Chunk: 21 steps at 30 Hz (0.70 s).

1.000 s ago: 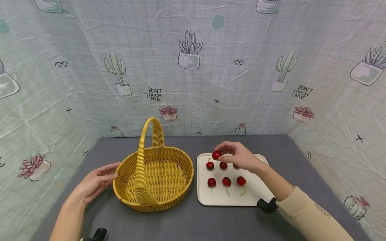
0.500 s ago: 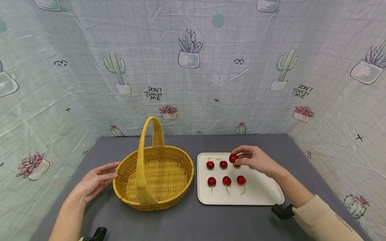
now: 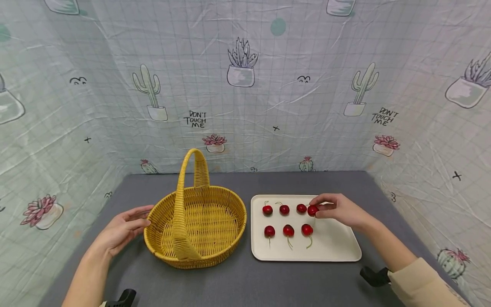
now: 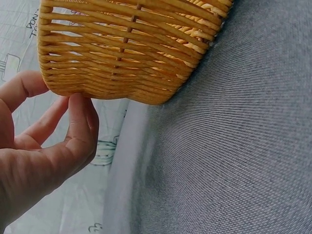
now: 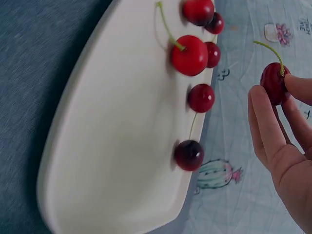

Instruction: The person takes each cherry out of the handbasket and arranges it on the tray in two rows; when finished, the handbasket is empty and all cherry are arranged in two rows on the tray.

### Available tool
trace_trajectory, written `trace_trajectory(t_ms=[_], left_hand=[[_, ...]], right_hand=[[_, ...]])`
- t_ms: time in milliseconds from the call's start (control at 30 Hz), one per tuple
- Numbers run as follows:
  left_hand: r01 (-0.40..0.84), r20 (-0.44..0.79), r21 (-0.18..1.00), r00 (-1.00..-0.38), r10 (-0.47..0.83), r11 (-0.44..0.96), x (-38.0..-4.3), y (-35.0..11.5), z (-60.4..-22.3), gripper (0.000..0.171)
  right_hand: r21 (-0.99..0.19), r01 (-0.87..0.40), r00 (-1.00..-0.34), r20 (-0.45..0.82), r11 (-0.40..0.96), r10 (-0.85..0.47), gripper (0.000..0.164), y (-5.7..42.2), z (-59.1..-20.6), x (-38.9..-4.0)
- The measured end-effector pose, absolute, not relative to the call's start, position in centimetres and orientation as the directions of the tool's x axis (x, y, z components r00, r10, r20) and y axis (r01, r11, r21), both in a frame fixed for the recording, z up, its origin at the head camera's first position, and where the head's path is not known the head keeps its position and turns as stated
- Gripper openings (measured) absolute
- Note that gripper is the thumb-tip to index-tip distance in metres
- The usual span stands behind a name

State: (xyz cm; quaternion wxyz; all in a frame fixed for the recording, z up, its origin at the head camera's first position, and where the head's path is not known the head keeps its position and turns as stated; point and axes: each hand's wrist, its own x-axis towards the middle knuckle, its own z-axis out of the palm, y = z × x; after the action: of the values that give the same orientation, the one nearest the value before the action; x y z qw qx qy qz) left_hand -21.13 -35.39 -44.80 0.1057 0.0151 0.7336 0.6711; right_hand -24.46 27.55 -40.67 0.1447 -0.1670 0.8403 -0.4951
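Note:
The yellow wicker basket (image 3: 230,251) with its tall arched handle stands on the left side of the table. My left hand (image 3: 120,232) lies at its left end, extended fingertips touching the rim; the left wrist view shows these fingertips (image 4: 80,114) against the wicker. A red cherry (image 5: 274,85) with a green stem is pinched between the thumb and fingers of my right hand (image 3: 341,209), over the cream tray (image 3: 337,249). Other red cherries (image 3: 288,230) lie in two rows on that tray. Part of the back row may be hidden behind the right hand.
A dark grey cloth (image 3: 245,285) covers the table. Behind and at both sides hangs a pale curtain (image 3: 307,106) printed with cacti. A black wrist mount (image 3: 374,277) sits under the right sleeve, and another mount (image 3: 124,298) is near the left wrist.
My right hand has moved to the right across the tray, carrying the cherry, and is lower now. It uncovered the back-row cherries on the left. The left hand and basket stay put.

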Motion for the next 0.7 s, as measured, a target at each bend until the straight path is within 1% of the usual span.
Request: trace_trajectory(t_ms=[133, 300, 467, 600, 700], left_hand=[[-0.141, -0.154, 0.986, -0.974, 0.169, 0.086, -21.3, -35.5, -44.8, 0.071], [-0.166, -0.175, 0.984, -0.965, 0.195, 0.059, -21.5, -36.0, -44.8, 0.073], [-0.163, -0.170, 0.985, -0.959, 0.226, 0.047, -21.6, -36.3, -44.7, 0.070], [-0.164, -0.168, 0.986, -0.958, 0.231, 0.035, -21.5, -36.5, -44.6, 0.068], [-0.161, -0.165, 0.986, -0.959, 0.230, 0.036, -21.5, -36.5, -44.6, 0.068]], right_hand=[[-0.868, -0.143, -0.898, -0.088, 0.475, -0.432, 0.034, 28.5, -40.9, -24.3], [-0.878, -0.112, -0.889, -0.120, 0.465, -0.442, 0.035, 29.7, -41.5, -24.2], [-0.871, -0.082, -0.893, -0.152, 0.484, -0.425, 0.035, 30.6, -42.5, -24.2], [-0.853, -0.063, -0.894, -0.183, 0.517, -0.410, 0.034, 31.1, -43.3, -24.1], [-0.854, -0.053, -0.891, -0.193, 0.517, -0.410, 0.035, 31.3, -43.7, -24.0]])
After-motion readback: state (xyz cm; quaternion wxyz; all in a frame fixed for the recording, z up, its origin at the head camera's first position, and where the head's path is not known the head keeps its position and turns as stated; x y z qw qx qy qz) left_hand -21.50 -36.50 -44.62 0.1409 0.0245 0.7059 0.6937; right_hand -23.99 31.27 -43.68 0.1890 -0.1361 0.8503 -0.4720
